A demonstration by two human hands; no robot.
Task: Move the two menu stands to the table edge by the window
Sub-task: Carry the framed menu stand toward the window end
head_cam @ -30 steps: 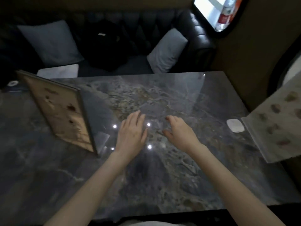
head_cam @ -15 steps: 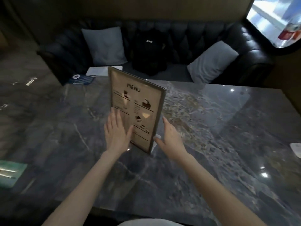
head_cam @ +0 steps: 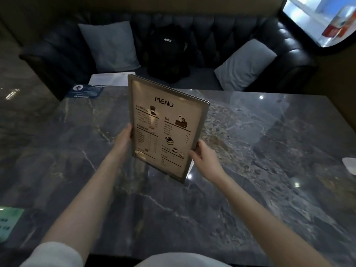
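At the middle of the table, I have both hands on the menu stand (head_cam: 165, 128). My left hand (head_cam: 123, 140) grips its left edge about halfway up, thumb on the front face and fingers behind the frame. My right hand (head_cam: 202, 157) clasps the right edge lower down, thumb at the front near the bottom corner, fingers wrapped behind. The stand is upright, turned a little so its right side sits nearer to me, and its printed face with the word MENU looks straight at me. Whether its foot rests on the marble or is lifted just clear, I cannot tell; a bright glint shows just beside its lower right corner.

The dark marble table (head_cam: 250, 189) spreads all around. At its far left corner lies a blue card (head_cam: 84, 91), and at the near left edge a green card (head_cam: 9, 222) shows partly. A small white object (head_cam: 349, 164) sits at the right edge. Beyond the table is a black leather sofa (head_cam: 289, 60) with two grey cushions (head_cam: 109, 45) and a black backpack (head_cam: 167, 53) between them. The window (head_cam: 319, 18) is up at the far right.
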